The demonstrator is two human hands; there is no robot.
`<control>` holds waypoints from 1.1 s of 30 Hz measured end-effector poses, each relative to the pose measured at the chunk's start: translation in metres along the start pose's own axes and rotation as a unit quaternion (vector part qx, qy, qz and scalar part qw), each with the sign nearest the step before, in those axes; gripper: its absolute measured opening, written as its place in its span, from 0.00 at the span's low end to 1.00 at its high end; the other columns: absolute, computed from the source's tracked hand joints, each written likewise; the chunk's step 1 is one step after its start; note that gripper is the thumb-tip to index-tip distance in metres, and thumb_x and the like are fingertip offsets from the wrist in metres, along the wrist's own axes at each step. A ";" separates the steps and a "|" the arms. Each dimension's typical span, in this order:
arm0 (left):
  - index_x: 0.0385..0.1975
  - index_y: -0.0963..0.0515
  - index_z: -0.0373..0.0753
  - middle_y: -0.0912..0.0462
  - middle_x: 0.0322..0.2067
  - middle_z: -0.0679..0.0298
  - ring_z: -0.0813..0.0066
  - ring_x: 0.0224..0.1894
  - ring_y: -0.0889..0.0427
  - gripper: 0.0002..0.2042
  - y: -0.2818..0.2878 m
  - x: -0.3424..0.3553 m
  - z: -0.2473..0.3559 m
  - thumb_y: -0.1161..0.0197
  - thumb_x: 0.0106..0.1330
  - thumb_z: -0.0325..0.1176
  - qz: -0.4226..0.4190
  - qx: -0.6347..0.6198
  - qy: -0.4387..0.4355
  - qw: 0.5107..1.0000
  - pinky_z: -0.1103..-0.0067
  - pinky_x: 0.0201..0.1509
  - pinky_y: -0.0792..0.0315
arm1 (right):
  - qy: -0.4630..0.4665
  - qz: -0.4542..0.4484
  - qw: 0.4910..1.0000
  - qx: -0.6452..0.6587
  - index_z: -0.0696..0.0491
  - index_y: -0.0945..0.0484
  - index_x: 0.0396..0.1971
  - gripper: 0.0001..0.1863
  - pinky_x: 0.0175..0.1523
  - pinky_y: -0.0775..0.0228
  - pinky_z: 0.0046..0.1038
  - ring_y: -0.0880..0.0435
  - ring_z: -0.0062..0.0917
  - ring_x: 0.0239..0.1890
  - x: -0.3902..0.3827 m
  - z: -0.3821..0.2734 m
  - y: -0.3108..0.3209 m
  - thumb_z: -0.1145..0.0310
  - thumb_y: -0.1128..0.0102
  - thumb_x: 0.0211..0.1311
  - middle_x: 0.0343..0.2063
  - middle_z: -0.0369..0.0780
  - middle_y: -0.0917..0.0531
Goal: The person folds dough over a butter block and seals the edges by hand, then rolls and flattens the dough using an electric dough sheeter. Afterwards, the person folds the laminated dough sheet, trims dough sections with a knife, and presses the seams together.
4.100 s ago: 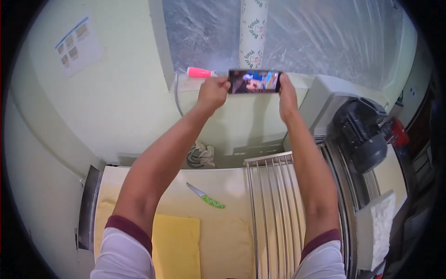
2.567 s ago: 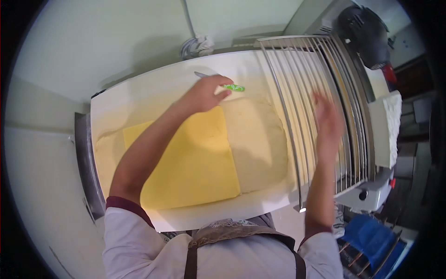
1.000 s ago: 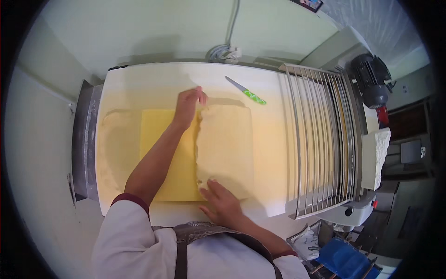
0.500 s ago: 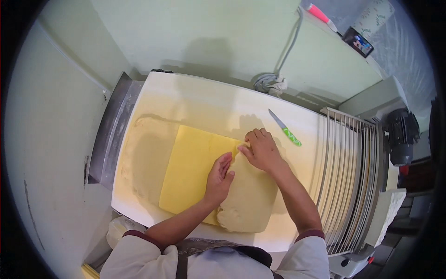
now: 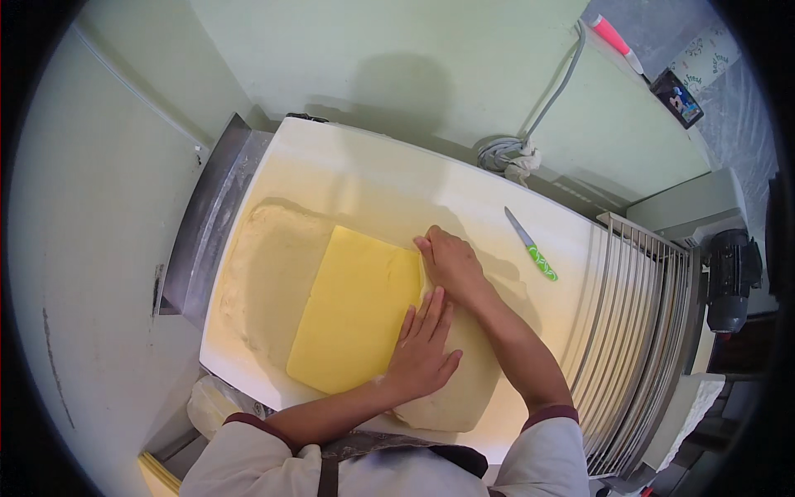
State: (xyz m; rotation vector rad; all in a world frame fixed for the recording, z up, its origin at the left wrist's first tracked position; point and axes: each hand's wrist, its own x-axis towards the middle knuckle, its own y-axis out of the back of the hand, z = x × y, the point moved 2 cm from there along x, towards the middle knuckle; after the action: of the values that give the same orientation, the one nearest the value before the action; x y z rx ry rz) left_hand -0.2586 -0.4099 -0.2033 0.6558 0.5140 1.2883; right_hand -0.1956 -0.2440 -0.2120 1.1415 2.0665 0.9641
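A yellow slab that looks like butter (image 5: 352,306) lies flat on a wide sheet of pale dough (image 5: 273,290). The dough spreads out to both sides of it. My left hand (image 5: 424,352) rests flat on the slab's right border and the dough beside it, fingers stretched out and slightly apart. Just beyond it, my right hand (image 5: 454,263) is at the slab's far right corner, fingers curled down around the dough edge. The fingertips of that hand are partly hidden. Both forearms cross the near part of the dough.
A small knife with a green patterned handle (image 5: 542,262) lies on the white work surface (image 5: 464,190), right of the dough. A metal rack of bars (image 5: 633,331) and a dark motor (image 5: 729,282) are at the right. A coiled grey cable (image 5: 500,154) hangs by the back wall.
My left hand has turned from a cupped, sideways pose to lying flat, a little to the right. My right hand has shifted slightly left along the dough edge. The view has tilted a little.
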 end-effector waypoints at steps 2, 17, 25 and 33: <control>0.68 0.50 0.27 0.57 0.71 0.44 0.51 0.75 0.58 0.39 0.003 0.007 0.002 0.42 0.64 0.44 -0.047 0.043 0.016 0.998 0.56 0.74 0.64 | -0.049 -0.043 0.998 -0.017 0.58 0.27 0.34 0.17 0.41 0.29 0.45 0.20 0.48 0.35 0.005 0.005 -0.003 0.57 0.49 0.69 0.29 0.51 0.20; 0.43 0.20 0.34 0.17 0.40 0.51 0.55 0.46 0.19 0.14 0.064 0.112 -0.081 0.39 0.63 0.36 0.024 -0.038 -0.032 0.998 0.67 0.53 0.28 | 0.115 0.119 0.986 0.028 0.57 0.17 0.39 0.09 0.45 0.24 0.33 0.17 0.37 0.37 -0.046 0.019 0.013 0.75 0.40 0.59 0.35 0.44 0.16; 0.38 0.17 0.35 0.15 0.32 0.58 0.68 0.37 0.18 0.15 0.053 0.197 -0.102 0.37 0.62 0.41 -0.412 -0.020 0.022 0.911 0.70 0.40 0.26 | 0.008 -0.107 0.974 0.198 0.58 0.19 0.45 0.13 0.43 0.28 0.27 0.19 0.27 0.35 -0.001 0.066 0.030 0.68 0.44 0.65 0.32 0.39 0.15; 0.34 0.17 0.33 0.15 0.29 0.62 0.73 0.34 0.20 0.12 0.052 0.189 -0.102 0.36 0.61 0.37 -0.318 0.024 0.025 0.947 0.73 0.41 0.26 | -0.058 -0.295 0.935 0.189 0.58 0.17 0.39 0.13 0.33 0.35 0.21 0.27 0.14 0.27 0.021 0.076 0.021 0.62 0.41 0.66 0.24 0.32 0.20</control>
State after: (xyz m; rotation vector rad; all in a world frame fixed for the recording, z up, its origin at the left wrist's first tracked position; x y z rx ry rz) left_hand -0.3242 -0.2017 -0.2382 0.4412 0.7281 0.6832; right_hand -0.1377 -0.1944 -0.2409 0.6421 2.3458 0.2102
